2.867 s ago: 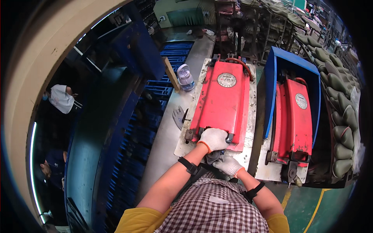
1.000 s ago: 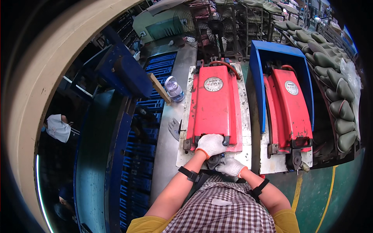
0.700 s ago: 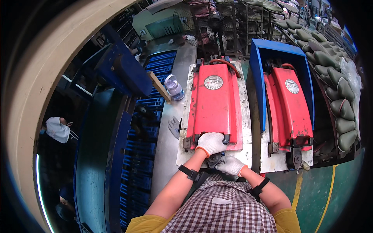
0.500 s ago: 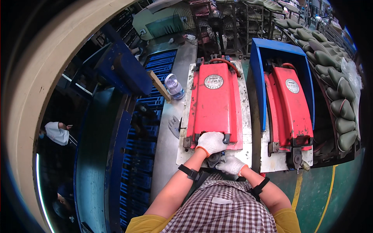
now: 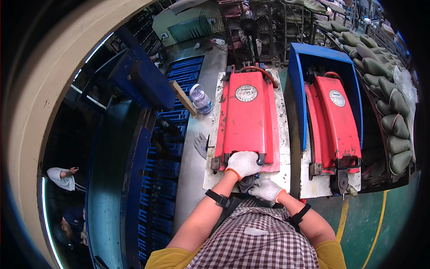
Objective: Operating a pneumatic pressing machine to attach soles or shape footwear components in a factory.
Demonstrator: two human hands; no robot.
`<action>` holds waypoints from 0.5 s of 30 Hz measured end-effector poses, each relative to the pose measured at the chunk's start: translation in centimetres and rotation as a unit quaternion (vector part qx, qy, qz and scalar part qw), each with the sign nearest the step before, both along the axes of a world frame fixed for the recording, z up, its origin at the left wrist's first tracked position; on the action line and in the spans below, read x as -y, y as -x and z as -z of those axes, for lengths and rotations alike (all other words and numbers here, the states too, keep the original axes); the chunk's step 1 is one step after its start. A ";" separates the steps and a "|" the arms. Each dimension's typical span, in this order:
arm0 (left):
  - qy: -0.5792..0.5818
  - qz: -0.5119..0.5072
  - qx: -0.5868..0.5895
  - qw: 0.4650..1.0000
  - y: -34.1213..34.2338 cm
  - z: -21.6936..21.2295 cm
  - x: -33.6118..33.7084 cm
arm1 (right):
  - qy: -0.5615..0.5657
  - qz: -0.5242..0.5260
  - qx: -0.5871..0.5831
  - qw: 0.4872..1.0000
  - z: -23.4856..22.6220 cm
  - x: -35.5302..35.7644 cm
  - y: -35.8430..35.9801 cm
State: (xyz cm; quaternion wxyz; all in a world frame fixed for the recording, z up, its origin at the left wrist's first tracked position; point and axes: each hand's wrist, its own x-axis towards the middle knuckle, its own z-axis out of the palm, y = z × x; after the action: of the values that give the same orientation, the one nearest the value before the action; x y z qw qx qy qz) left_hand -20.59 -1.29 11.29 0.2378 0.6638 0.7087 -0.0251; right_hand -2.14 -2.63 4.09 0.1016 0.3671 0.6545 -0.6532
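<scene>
Before me a red machine cover (image 5: 244, 121) lies closed on a stained white base plate (image 5: 283, 134). My left hand (image 5: 244, 164), in a white knit glove, is wrapped over the black handle (image 5: 261, 159) at the cover's near edge. Just below it and to the right, my gloved right hand (image 5: 266, 190) rests with curled fingers beside the dark round latch (image 5: 246, 183). What its fingers hold, if anything, is hidden. A second red machine cover (image 5: 336, 121) sits to the right under a blue hood (image 5: 320, 53), its own black handle at the near edge.
Left of the base plate, a clear bottle (image 5: 201, 99) and a grey glove (image 5: 200, 144) lie on a metal table (image 5: 190, 179). Beyond are blue rollers (image 5: 163, 193). Grey-green shoe-shaped pieces (image 5: 396, 127) fill a rack at right. Two other people show at far left.
My hands and the red cover keep their places. At far left, the person in white has shifted lower in the picture, and another person in dark clothing shows more.
</scene>
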 end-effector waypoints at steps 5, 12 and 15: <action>0.006 0.000 0.000 1.000 0.0 -0.2 0.0 | -0.011 0.001 0.000 1.000 0.1 0.0 0.0; 0.009 0.002 -0.001 1.000 -0.2 -0.9 0.0 | -0.001 0.005 0.008 1.000 0.1 0.0 0.0; 0.011 0.001 -0.001 1.000 -0.2 -1.0 0.0 | 0.001 0.008 0.004 1.000 0.2 0.0 0.0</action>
State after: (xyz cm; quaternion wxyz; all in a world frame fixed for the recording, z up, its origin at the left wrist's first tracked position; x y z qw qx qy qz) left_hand -20.34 -1.29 12.29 0.2442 0.6619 0.7078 -0.0344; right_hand -2.10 -2.67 3.92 0.0994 0.3743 0.6505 -0.6533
